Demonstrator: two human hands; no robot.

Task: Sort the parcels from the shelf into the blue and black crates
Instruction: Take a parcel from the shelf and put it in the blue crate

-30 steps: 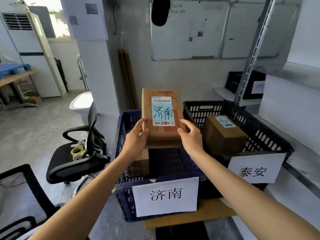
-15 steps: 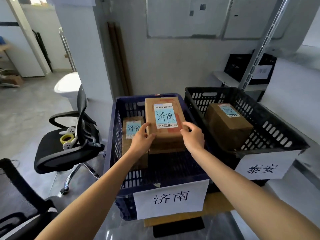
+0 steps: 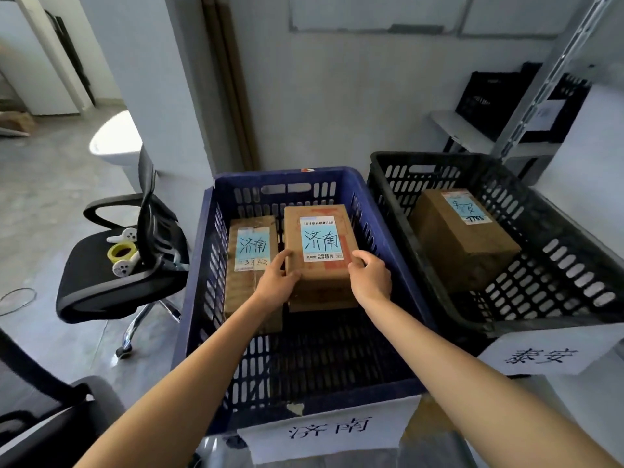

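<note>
- A pale wall (image 3: 337, 96) stands behind a grey floor (image 3: 50, 184), and two crates sit side by side in front of the person.
- The held parcel (image 3: 324, 285), a brown cardboard box, has a blue-and-white label facing up with the handwritten characters 济南. It is inside the blue crate (image 3: 202, 282), towards the far right part; whether it rests on the bottom cannot be told.
- The left hand (image 3: 278, 282) grips the parcel's near left corner, with the thumb lying on the top face beside the label and the fingers curled round the side.
- The right hand (image 3: 369, 276) grips the near right corner, its fingers curled over the top edge.
- A second parcel (image 3: 251, 298) lies in the same crate just left of the held one, its blue label carrying the same characters.
- A white sign (image 3: 329, 430) on the blue crate's near wall reads 济南.
- The black crate (image 3: 557, 265) stands directly right of the blue one and holds a third parcel (image 3: 462, 258) with a blue label on top.
- A white sign (image 3: 540, 354) on the black crate's near wall reads 泰安.
- To the left, a black office chair (image 3: 101, 292) carries a yellow tape roll (image 3: 121, 253) on its seat.
- At the far right, a metal shelf post (image 3: 540, 79) rises in front of another dark crate (image 3: 489, 99) on a shelf.
</note>
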